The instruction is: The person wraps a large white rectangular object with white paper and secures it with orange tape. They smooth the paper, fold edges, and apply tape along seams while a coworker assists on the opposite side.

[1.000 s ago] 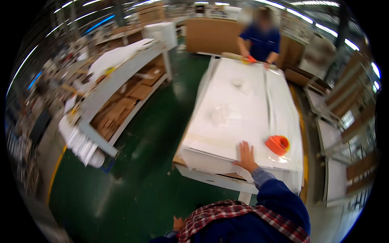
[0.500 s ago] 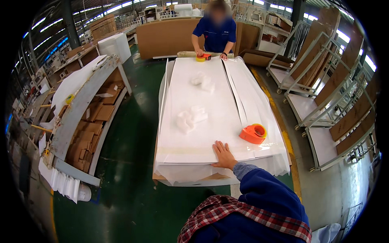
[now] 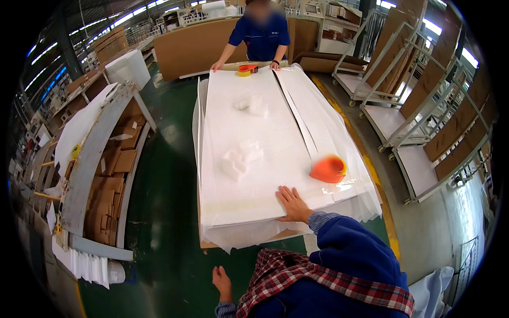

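My right hand point(image 3: 292, 204) lies flat, fingers spread, on the near end of a large panel stack covered in white foam sheet point(image 3: 260, 199). My left hand point(image 3: 222, 282) hangs low beside the plaid apron, over the green floor, loosely open and with nothing visible in it. Right of and beyond my right hand, an orange tape dispenser point(image 3: 326, 170) with a yellow roll sits on the sheet. Two crumpled white foam pieces, one nearer point(image 3: 238, 161) and one farther point(image 3: 251, 105), rest on top. A long dark gap point(image 3: 291, 106) runs lengthwise between white pieces.
At the far end a co-worker point(image 3: 260, 40) in blue has a hand on each side of another tape dispenser point(image 3: 246, 70). A metal-framed shelf with folded cardboard point(image 3: 108, 193) stands left. Wheeled racks with boards point(image 3: 419, 164) line the right, past a yellow floor line point(image 3: 391, 233).
My left hand has come into view at the bottom. The co-worker's hand on the left has left the far dispenser and moved to the stack's far left corner. My right hand stays pressed down.
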Demonstrator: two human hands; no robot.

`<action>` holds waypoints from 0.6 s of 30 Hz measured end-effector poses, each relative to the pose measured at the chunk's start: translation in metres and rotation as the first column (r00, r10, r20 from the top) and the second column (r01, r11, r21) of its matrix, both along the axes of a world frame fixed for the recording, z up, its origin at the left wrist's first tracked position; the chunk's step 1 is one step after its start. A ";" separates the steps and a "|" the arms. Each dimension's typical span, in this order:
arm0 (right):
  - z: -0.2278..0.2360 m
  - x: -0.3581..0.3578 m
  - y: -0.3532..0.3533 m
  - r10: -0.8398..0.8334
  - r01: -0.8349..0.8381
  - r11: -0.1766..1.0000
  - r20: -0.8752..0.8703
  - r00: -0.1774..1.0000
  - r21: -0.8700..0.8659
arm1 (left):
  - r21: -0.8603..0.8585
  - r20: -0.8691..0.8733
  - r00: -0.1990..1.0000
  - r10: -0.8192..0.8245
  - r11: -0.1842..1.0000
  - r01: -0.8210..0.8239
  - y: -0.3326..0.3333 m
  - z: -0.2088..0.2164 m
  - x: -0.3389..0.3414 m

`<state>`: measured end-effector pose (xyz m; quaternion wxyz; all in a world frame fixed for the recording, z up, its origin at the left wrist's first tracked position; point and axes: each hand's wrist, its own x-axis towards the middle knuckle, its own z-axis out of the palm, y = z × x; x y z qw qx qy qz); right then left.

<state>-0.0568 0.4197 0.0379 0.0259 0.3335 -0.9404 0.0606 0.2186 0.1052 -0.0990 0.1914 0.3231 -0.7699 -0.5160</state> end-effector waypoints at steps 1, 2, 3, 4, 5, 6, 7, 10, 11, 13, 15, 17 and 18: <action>0.009 0.000 -0.003 0.010 -0.010 1.000 0.011 1.000 -0.013 | 0.122 -0.015 0.991 0.135 0.984 -0.133 -0.004 0.021 -0.024; 0.016 0.002 -0.005 0.018 -0.018 1.000 0.018 1.000 -0.015 | 0.026 -0.020 0.992 0.128 0.991 -0.128 -0.016 0.033 -0.045; 0.017 0.003 -0.004 0.011 -0.011 1.000 0.027 1.000 -0.010 | -0.070 -0.024 0.993 0.114 0.991 -0.116 -0.029 0.045 -0.068; 0.019 0.004 -0.003 0.001 -0.001 1.000 0.036 0.999 -0.003 | -0.172 -0.001 0.999 0.045 0.984 -0.045 -0.037 0.066 -0.093; 0.018 0.003 -0.001 -0.005 0.005 1.000 0.044 0.999 0.000 | -0.274 0.029 0.999 -0.016 0.962 0.023 -0.046 0.088 -0.117; 0.022 0.003 -0.004 -0.006 0.006 1.000 0.049 0.999 0.004 | -0.340 0.001 0.997 -0.079 0.937 0.074 -0.054 0.102 -0.141; 0.024 0.004 -0.005 -0.013 0.012 1.000 0.057 0.998 0.011 | -0.403 -0.020 0.989 -0.148 0.906 0.128 -0.058 0.111 -0.162; 0.027 0.004 -0.009 -0.042 0.038 0.999 0.097 0.994 0.039 | -0.315 0.095 0.928 -0.361 0.873 0.372 -0.062 0.135 -0.216; 0.030 0.005 -0.008 -0.054 0.049 0.998 0.109 0.993 0.051 | -0.276 0.108 0.912 -0.396 0.869 0.411 -0.064 0.130 -0.228; 0.027 0.004 -0.010 -0.062 0.058 0.998 0.125 0.990 0.031 | -0.221 0.130 0.882 -0.453 0.854 0.471 -0.076 0.131 -0.245; 0.028 0.003 -0.011 -0.087 0.082 0.996 0.159 0.983 0.041 | 0.057 0.118 0.847 -0.517 0.856 0.514 -0.092 0.125 -0.256; 0.030 0.006 -0.012 -0.121 0.105 0.990 0.184 0.975 0.095 | 0.364 0.133 0.818 -0.559 0.795 0.485 -0.103 0.131 -0.255; 0.034 0.005 -0.014 -0.138 0.119 0.986 0.181 0.974 0.113 | 0.407 0.153 0.790 -0.593 0.767 0.497 -0.113 0.120 -0.257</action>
